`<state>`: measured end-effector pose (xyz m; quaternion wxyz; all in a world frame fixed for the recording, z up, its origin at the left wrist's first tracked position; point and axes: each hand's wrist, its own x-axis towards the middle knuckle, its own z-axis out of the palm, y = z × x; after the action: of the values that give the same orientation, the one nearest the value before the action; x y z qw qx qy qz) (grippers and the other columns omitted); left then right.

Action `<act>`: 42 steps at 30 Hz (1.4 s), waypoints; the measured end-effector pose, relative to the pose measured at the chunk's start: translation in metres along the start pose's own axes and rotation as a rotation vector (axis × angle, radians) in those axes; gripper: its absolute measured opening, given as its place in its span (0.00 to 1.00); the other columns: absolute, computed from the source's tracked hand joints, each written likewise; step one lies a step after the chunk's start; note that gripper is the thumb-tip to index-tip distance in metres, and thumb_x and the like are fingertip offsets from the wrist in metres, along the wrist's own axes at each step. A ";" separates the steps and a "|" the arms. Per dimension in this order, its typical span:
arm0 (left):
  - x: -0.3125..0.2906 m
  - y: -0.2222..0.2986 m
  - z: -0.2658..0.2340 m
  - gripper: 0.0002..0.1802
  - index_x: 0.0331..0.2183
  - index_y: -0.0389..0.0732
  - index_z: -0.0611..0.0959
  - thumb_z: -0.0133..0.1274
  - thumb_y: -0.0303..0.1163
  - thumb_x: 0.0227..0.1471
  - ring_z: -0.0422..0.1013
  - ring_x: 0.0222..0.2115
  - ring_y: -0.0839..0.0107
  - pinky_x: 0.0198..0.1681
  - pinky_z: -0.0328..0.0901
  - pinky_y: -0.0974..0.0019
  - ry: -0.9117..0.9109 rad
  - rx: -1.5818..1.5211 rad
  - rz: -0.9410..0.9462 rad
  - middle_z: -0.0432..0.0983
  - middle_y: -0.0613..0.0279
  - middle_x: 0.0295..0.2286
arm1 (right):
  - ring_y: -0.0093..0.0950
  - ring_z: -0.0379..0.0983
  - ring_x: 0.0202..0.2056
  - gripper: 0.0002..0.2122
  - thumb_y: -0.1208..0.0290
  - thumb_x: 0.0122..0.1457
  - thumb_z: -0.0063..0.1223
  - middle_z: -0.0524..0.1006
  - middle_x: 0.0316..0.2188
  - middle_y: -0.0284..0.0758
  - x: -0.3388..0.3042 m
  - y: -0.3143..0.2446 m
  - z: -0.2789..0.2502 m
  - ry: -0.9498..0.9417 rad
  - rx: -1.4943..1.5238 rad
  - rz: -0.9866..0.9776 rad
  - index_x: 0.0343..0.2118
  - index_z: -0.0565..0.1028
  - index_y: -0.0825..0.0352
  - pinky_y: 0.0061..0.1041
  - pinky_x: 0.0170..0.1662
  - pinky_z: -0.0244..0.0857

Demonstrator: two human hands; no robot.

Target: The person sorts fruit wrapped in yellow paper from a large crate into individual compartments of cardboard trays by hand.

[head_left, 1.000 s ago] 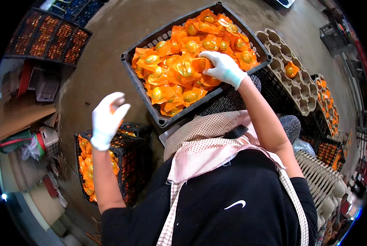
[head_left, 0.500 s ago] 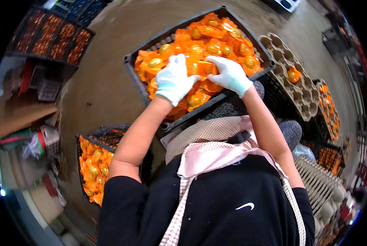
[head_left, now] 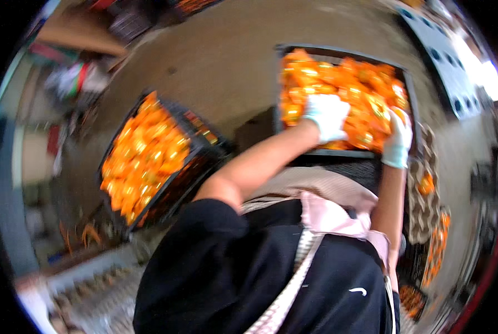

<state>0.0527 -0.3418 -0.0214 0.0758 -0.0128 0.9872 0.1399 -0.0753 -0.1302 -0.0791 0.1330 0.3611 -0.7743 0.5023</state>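
Observation:
A dark plastic crate (head_left: pixel 415 119) stands in front of me, heaped with round pieces in shiny orange wrappers (head_left: pixel 366 89). Both hands wear white gloves with pale green cuffs. My left hand (head_left: pixel 328 114) rests on the near part of the heap; motion blur smears its fingers, and whatever lies beneath them is hidden. At the crate's right side, my right hand (head_left: pixel 398 136) curves around one orange-wrapped piece (head_left: pixel 397 113).
To my left, a second dark crate (head_left: pixel 168 197) is piled with orange-wrapped pieces (head_left: pixel 143 156). A moulded grey tray (head_left: pixel 424 209) with one wrapped piece lies at the right. Beyond it is a pale panel with round holes (head_left: pixel 441 64). Brown floor (head_left: pixel 221 61) surrounds the crates.
My view has swung left, so the front crate appears further right and the left crate shows fully. My hands have moved apart; the right has shifted to the crate's right side.

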 end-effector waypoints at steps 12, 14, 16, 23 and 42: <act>-0.018 0.013 0.002 0.28 0.45 0.37 0.79 0.67 0.39 0.42 0.71 0.46 0.70 0.51 0.64 0.65 -0.143 -1.049 0.440 0.77 0.57 0.42 | 0.26 0.73 0.26 0.07 0.75 0.49 0.61 0.74 0.24 0.36 -0.026 -0.140 -0.024 -0.240 0.015 0.298 0.28 0.74 0.69 0.21 0.34 0.67; -0.038 0.020 0.029 0.24 0.38 0.38 0.82 0.68 0.43 0.41 0.74 0.38 0.68 0.44 0.68 0.64 -0.295 -1.035 0.436 0.79 0.58 0.36 | 0.29 0.72 0.24 0.07 0.80 0.45 0.62 0.73 0.22 0.36 -0.047 -0.159 -0.035 -0.352 0.010 0.182 0.26 0.74 0.67 0.25 0.30 0.66; -0.067 0.029 0.027 0.25 0.35 0.37 0.83 0.67 0.47 0.41 0.77 0.30 0.65 0.35 0.70 0.62 -0.439 -0.921 0.437 0.80 0.52 0.29 | 0.32 0.73 0.24 0.07 0.84 0.43 0.61 0.74 0.22 0.37 -0.078 -0.166 -0.032 -0.385 0.035 0.175 0.24 0.73 0.67 0.27 0.29 0.66; -0.110 0.038 0.072 0.11 0.30 0.45 0.84 0.57 0.41 0.47 0.75 0.27 0.55 0.30 0.67 0.55 -0.193 -0.795 0.518 0.79 0.57 0.25 | 0.23 0.71 0.26 0.04 0.83 0.54 0.54 0.74 0.25 0.32 -0.133 -0.171 -0.053 -0.098 0.270 0.682 0.32 0.72 0.70 0.23 0.30 0.67; -0.011 -0.140 0.026 0.15 0.25 0.32 0.75 0.54 0.34 0.58 0.66 0.23 0.69 0.31 0.66 0.61 0.082 -0.105 0.199 0.72 0.56 0.20 | 0.34 0.65 0.56 0.48 0.73 0.47 0.67 0.66 0.56 0.44 -0.264 -0.140 -0.125 0.304 0.726 0.823 0.67 0.46 0.67 0.31 0.58 0.61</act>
<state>0.0734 -0.4690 -0.0827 0.0203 0.0755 0.9771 0.1978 0.1873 0.0587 -0.0762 -0.0966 -0.0242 -0.6011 0.7929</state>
